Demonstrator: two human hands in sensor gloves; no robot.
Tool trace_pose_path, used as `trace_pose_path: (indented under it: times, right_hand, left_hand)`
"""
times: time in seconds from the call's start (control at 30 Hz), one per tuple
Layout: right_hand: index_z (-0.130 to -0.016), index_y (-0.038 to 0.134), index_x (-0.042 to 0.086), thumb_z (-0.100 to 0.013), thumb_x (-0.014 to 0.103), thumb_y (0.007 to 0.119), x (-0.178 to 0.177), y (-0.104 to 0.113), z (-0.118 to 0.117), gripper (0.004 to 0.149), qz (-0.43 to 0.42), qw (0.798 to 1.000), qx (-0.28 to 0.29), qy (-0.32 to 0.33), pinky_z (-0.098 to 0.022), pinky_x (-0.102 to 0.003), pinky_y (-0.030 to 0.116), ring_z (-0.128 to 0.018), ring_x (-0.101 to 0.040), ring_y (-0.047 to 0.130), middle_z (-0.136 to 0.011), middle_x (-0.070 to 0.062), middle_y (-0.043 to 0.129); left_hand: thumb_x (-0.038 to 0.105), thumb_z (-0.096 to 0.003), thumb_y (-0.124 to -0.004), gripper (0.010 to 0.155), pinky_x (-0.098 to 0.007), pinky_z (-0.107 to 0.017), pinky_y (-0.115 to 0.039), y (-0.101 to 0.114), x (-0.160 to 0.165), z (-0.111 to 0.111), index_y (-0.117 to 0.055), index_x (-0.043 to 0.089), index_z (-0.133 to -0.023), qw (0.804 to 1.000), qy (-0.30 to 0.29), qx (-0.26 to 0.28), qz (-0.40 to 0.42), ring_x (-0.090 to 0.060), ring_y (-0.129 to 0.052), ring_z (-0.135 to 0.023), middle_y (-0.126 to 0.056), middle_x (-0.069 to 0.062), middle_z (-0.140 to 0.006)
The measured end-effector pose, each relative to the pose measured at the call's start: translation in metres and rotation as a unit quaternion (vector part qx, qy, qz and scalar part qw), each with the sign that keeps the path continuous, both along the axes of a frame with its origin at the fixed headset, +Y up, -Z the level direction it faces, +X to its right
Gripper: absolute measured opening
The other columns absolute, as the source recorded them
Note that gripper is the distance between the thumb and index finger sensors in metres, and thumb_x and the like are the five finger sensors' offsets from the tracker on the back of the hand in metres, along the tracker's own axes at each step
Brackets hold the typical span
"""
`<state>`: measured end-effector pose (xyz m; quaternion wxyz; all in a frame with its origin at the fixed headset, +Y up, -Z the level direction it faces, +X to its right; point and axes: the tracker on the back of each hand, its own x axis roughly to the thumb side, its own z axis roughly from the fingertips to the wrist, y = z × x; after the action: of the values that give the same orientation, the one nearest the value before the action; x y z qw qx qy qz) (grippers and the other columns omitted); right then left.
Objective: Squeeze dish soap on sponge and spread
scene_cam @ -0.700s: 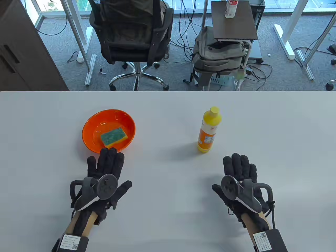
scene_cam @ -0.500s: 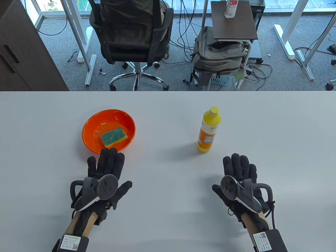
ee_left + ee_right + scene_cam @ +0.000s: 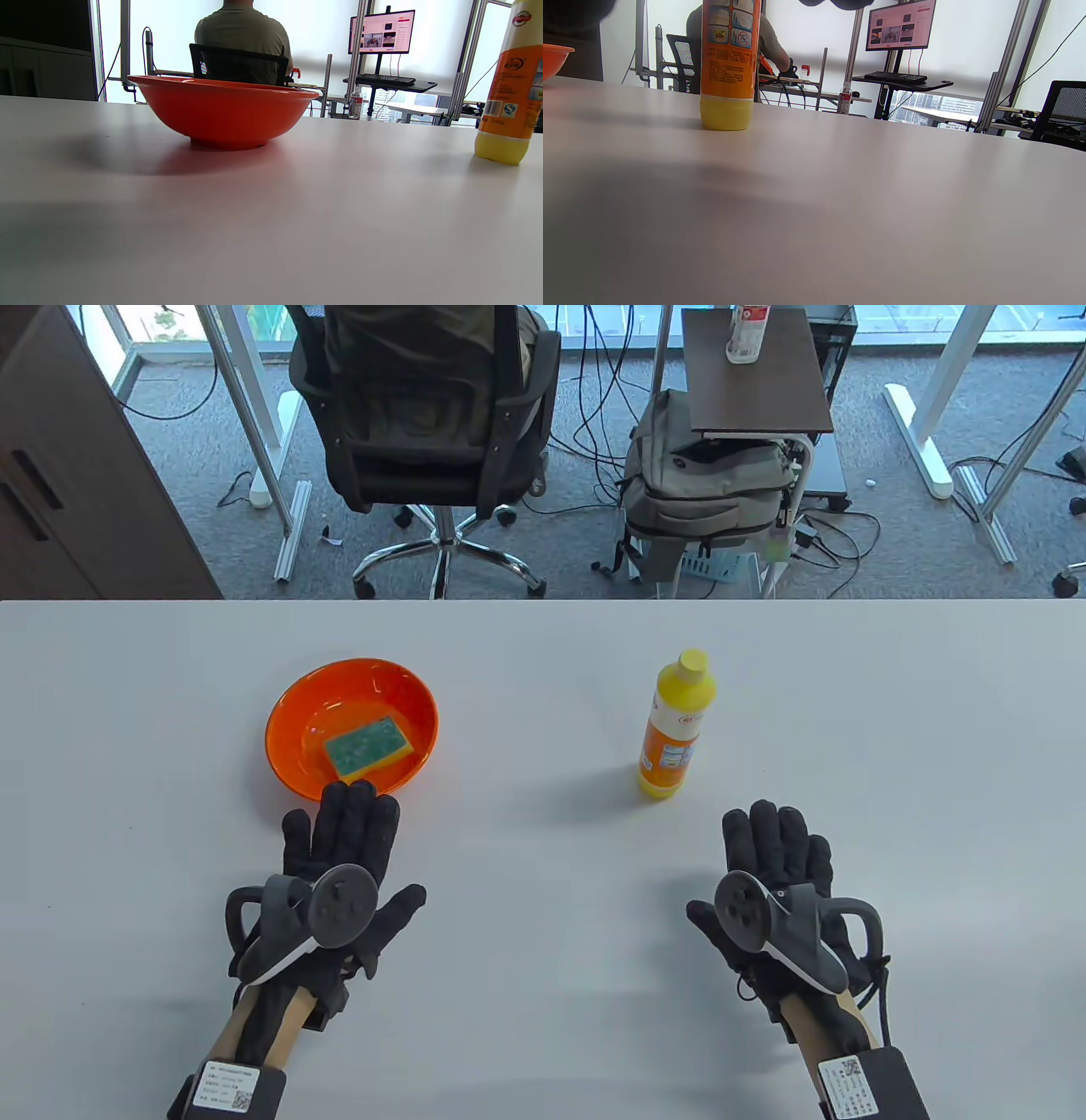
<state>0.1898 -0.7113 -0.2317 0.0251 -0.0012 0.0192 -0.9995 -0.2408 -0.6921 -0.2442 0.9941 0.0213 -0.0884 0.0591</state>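
A green-topped yellow sponge (image 3: pixel 368 746) lies in an orange bowl (image 3: pixel 293 712) on the left of the white table. A yellow dish soap bottle (image 3: pixel 676 725) with an orange label stands upright on the right. My left hand (image 3: pixel 344 848) lies flat, fingers spread, just in front of the bowl, its fingertips at the bowl's near rim. My right hand (image 3: pixel 776 848) lies flat, fingers extended, a little in front and to the right of the bottle. Both hands hold nothing. The bowl (image 3: pixel 220 110) and bottle (image 3: pixel 509 84) show in the left wrist view, the bottle (image 3: pixel 727 63) in the right wrist view.
The white table (image 3: pixel 543 899) runs across the whole view, its far edge behind the bowl and bottle. Beyond it stand an office chair (image 3: pixel 424 415), a backpack (image 3: pixel 704 483) and a small side table (image 3: pixel 755 373).
My left hand has edged slightly forward toward the bowl. My right hand, the bottle, the bowl and the sponge have not moved.
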Motion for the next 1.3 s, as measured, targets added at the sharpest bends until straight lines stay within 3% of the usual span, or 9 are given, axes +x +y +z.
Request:
trace_pose_path:
  times: [0.27, 0.4, 0.57, 0.67, 0.8, 0.87, 1.1, 1.2, 1.3]
  right_hand:
    - [-0.106, 0.020, 0.029, -0.031, 0.073, 0.070, 0.000, 0.001, 0.000, 0.100, 0.005, 1.000, 0.006, 0.000, -0.078, -0.056, 0.036, -0.109, -0.038, 0.032, -0.117, -0.006, 0.022]
    - [-0.106, 0.020, 0.029, -0.031, 0.073, 0.070, 0.000, 0.001, 0.000, 0.100, 0.007, 1.000, 0.007, 0.002, -0.078, -0.056, 0.036, -0.109, -0.038, 0.032, -0.117, -0.006, 0.022]
    - [-0.106, 0.020, 0.029, -0.031, 0.072, 0.069, 0.000, 0.001, 0.001, 0.100, 0.007, 1.000, 0.008, 0.002, -0.078, -0.056, 0.036, -0.109, -0.038, 0.032, -0.117, -0.006, 0.022]
    - [-0.106, 0.020, 0.029, -0.031, 0.072, 0.069, 0.000, 0.001, 0.001, 0.100, 0.006, 1.000, 0.008, 0.001, -0.078, -0.056, 0.036, -0.109, -0.038, 0.032, -0.117, -0.006, 0.022]
    - [-0.106, 0.020, 0.029, -0.031, 0.072, 0.069, 0.001, 0.001, 0.001, 0.100, 0.006, 1.000, 0.006, 0.001, -0.078, -0.056, 0.036, -0.109, -0.038, 0.032, -0.117, -0.006, 0.022]
    - [-0.106, 0.020, 0.029, -0.031, 0.072, 0.069, 0.001, 0.001, 0.001, 0.099, 0.006, 1.000, 0.006, 0.001, -0.078, -0.056, 0.036, -0.109, -0.038, 0.032, -0.117, -0.006, 0.022]
    - [-0.106, 0.020, 0.029, -0.031, 0.072, 0.069, 0.003, 0.001, 0.001, 0.099, 0.005, 1.000, 0.001, -0.004, -0.078, -0.057, 0.036, -0.109, -0.038, 0.032, -0.117, -0.006, 0.022]
    - [-0.106, 0.020, 0.029, -0.031, 0.072, 0.069, 0.003, 0.001, 0.001, 0.099, 0.004, 1.000, -0.002, -0.006, -0.078, -0.058, 0.036, -0.109, -0.039, 0.032, -0.117, -0.006, 0.022]
    - [-0.106, 0.020, 0.029, -0.031, 0.072, 0.069, 0.003, 0.000, 0.001, 0.099, 0.006, 1.000, -0.004, -0.006, -0.078, -0.058, 0.036, -0.109, -0.039, 0.032, -0.117, -0.006, 0.022]
  left_hand:
    - [0.067, -0.0405, -0.064, 0.084, -0.050, -0.086, -0.033, 0.007, -0.022, -0.022, -0.029, 0.035, -0.110, 0.991, 0.083, 0.012, 0.103, -0.026, -0.033, -0.119, -0.027, 0.002, -0.122]
    - [0.066, -0.0411, -0.066, 0.085, -0.047, -0.087, -0.039, 0.007, -0.041, -0.040, -0.025, 0.037, -0.109, 0.979, 0.157, 0.022, 0.130, -0.025, -0.039, -0.118, -0.030, 0.002, -0.122]
    - [0.064, -0.0419, -0.069, 0.083, -0.051, -0.084, -0.047, -0.001, -0.072, -0.068, -0.030, 0.037, -0.110, 0.956, 0.253, -0.008, 0.146, -0.029, -0.047, -0.115, -0.036, -0.001, -0.120]
    - [0.060, -0.0422, -0.073, 0.082, -0.053, -0.076, -0.062, -0.016, -0.093, -0.081, -0.037, 0.032, -0.110, 0.924, 0.325, -0.049, 0.195, -0.035, -0.064, -0.105, -0.046, -0.009, -0.117]
    - [0.060, -0.0417, -0.076, 0.083, -0.046, -0.054, -0.085, -0.042, -0.114, -0.090, -0.042, 0.023, -0.109, 0.877, 0.369, -0.113, 0.286, -0.032, -0.100, -0.071, -0.075, -0.010, -0.101]
    - [0.060, -0.0415, -0.077, 0.083, -0.044, -0.045, -0.089, -0.059, -0.122, -0.092, -0.047, 0.021, -0.108, 0.839, 0.377, -0.141, 0.366, -0.029, -0.107, -0.057, -0.088, -0.009, -0.088]
    - [0.061, -0.0435, -0.074, 0.076, -0.037, -0.027, -0.094, -0.095, -0.131, -0.095, -0.062, 0.015, -0.104, 0.757, 0.359, -0.190, 0.512, -0.021, -0.112, -0.031, -0.102, -0.005, -0.066]
    - [0.060, -0.0448, -0.071, 0.074, -0.037, -0.027, -0.094, -0.102, -0.129, -0.098, -0.064, 0.015, -0.103, 0.738, 0.344, -0.204, 0.544, -0.019, -0.113, -0.030, -0.103, -0.005, -0.065]
    - [0.058, -0.0457, -0.069, 0.072, -0.037, -0.025, -0.095, -0.104, -0.128, -0.101, -0.065, 0.014, -0.103, 0.733, 0.338, -0.207, 0.553, -0.020, -0.114, -0.030, -0.103, -0.007, -0.064]
